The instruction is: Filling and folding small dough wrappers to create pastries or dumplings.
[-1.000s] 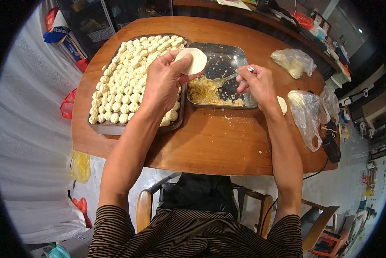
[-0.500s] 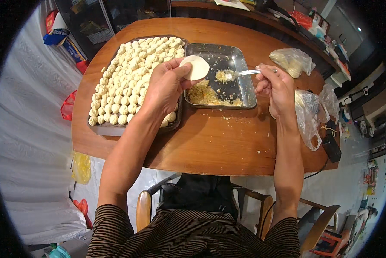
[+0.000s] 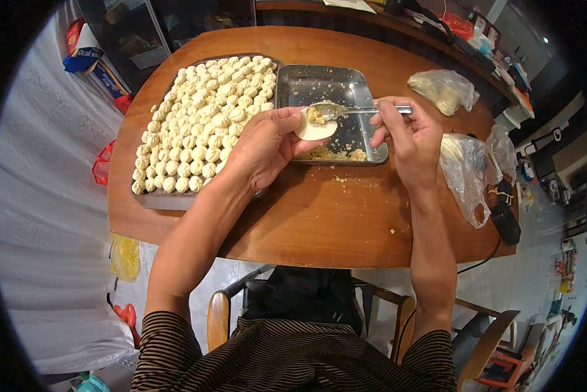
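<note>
My left hand (image 3: 265,145) pinches a round, pale dough wrapper (image 3: 318,132) at its left edge, fingers partly under it. My right hand (image 3: 409,138) grips the handle of a metal spoon (image 3: 359,110). The spoon's bowl is over the wrapper, with a small lump of yellowish crumbly filling (image 3: 316,116) at its tip. Beneath and beyond both hands is a metal tray (image 3: 365,85) with scattered crumbs and more filling along its near side, partly hidden by the left hand and wrapper. To the left, rows of pleated dumplings (image 3: 205,124) cover a dark tray (image 3: 166,201).
Plastic bags with pale contents, one at the far right (image 3: 444,91) and one nearer (image 3: 467,166), lie on the wooden table (image 3: 319,225). A black box with a cable (image 3: 504,223) sits at the right edge. Wooden chair arms (image 3: 219,320) stand below the table.
My right hand has raised the spoon from the tray's filling and brought its bowl left over the wrapper. My left hand has moved slightly right and nearer, tilting the wrapper flatter.
</note>
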`<state>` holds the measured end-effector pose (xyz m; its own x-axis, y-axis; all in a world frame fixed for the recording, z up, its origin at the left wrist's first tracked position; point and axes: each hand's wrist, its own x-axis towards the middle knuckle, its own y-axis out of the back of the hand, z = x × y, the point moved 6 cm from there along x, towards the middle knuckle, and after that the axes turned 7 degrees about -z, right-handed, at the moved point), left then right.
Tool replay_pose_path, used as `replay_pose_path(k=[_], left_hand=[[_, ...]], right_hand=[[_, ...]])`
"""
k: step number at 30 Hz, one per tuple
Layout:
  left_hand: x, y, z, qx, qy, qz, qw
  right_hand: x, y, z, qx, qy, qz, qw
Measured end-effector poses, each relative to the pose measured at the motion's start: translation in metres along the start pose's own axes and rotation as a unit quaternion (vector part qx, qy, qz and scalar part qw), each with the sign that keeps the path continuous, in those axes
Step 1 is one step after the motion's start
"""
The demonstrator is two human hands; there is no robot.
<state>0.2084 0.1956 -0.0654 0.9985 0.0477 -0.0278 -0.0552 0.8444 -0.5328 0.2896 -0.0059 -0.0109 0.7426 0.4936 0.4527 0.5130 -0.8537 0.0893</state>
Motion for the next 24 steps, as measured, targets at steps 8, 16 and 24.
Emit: replay_pose_path(k=[8,16,24], left_hand=[[0.002,0.001,0.0,0.038,0.004,-0.003,0.999],[0.006,0.004,-0.004,0.042,0.0,-0.005,0.999],[0.005,0.005,-0.002,0.026,-0.019,0.0,0.999]], right_hand=[[-0.011,-0.021,-0.03,-0.199,0.164,-0.053,0.965],[-0.014,-0.021,-0.037,-0.227,0.219,-0.048,0.948],[-0.013,-0.015,-0.034,-0.21,0.208,-0.03,0.955]])
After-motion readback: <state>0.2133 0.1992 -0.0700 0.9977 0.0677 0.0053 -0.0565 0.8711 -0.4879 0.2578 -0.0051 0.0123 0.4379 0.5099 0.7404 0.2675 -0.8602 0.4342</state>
